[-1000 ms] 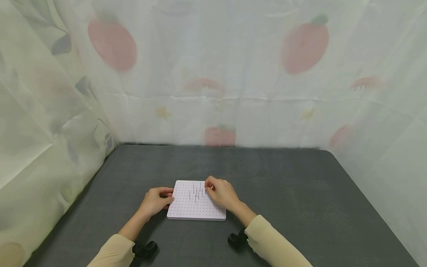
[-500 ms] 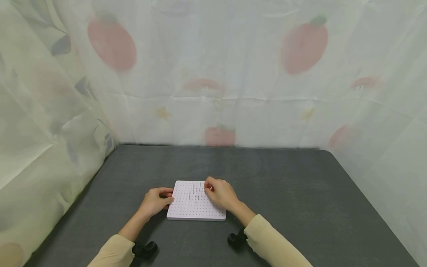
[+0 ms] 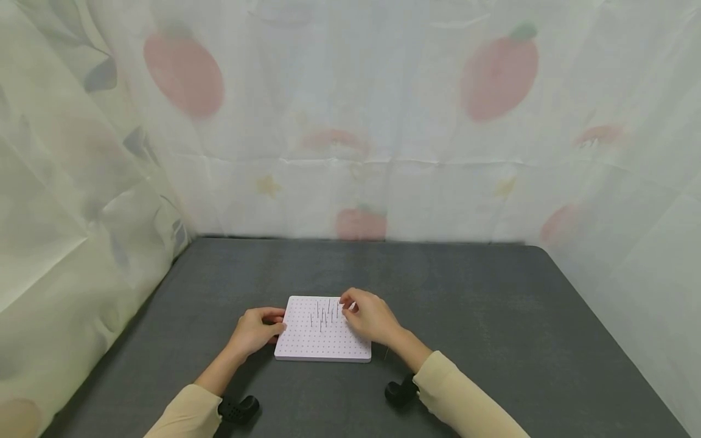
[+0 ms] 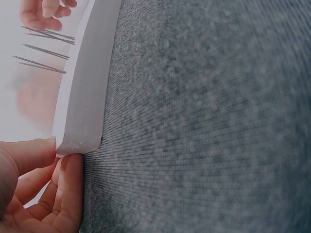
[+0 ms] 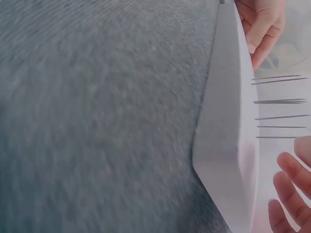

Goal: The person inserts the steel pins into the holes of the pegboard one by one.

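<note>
A white pegboard with a grid of small holes lies flat on the dark table. Several thin dark metal pins stand upright in its far middle part; the right wrist view shows the pins side on. My left hand grips the board's left edge, thumb at the top rim and fingers against the side, as the left wrist view shows. Beside the rightmost pin, my right hand hovers over the board's far right part. Its fingers are loosely bent and apart, and I see nothing between them.
The dark grey table stretches around the board on all sides. A pale curtain with fruit prints hangs behind the table and along both sides. Black wrist devices sit below both sleeves.
My right hand has let go of the rightmost pin and drawn slightly to the right, leaving that pin standing. My left hand and the pegboard stay in place.
</note>
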Tool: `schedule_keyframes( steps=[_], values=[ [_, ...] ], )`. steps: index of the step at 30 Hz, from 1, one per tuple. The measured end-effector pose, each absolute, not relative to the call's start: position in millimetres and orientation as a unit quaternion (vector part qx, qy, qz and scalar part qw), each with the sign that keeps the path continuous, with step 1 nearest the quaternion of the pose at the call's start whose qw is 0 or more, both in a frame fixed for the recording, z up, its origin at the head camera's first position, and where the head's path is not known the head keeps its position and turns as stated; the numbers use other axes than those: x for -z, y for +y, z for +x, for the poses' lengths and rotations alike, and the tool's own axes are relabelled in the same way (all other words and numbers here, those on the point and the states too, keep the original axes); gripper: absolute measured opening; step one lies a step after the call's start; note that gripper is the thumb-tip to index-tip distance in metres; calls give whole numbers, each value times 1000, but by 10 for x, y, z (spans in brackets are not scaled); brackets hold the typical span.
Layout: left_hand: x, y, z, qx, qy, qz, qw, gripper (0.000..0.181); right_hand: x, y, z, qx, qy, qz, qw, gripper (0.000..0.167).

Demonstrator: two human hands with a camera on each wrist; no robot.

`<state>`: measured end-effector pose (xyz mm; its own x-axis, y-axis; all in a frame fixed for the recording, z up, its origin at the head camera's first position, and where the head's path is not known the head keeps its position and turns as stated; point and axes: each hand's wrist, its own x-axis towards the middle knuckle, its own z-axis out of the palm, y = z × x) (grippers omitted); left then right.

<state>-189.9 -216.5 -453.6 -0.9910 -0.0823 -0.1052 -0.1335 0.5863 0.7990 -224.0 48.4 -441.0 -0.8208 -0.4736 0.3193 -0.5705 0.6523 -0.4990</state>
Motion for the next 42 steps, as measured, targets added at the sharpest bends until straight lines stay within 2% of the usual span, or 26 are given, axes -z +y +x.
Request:
schedule_keyframes(
  steps=[20, 31, 42],
  values=[
    [4531, -2149, -1908, -456, 887, -65, 31, 36, 4240, 948, -2214, -307, -899, 304, 68, 15],
    [4533, -2146, -1909, -456, 887, -70, 33, 37, 4303, 1272, -2080, -304, -886, 343, 70, 15],
    [4526, -2143, -1908, -459, 885, -68, 33, 36, 4427, 1568, -1951, -299, -887, 349, 40, 16]
  ],
)
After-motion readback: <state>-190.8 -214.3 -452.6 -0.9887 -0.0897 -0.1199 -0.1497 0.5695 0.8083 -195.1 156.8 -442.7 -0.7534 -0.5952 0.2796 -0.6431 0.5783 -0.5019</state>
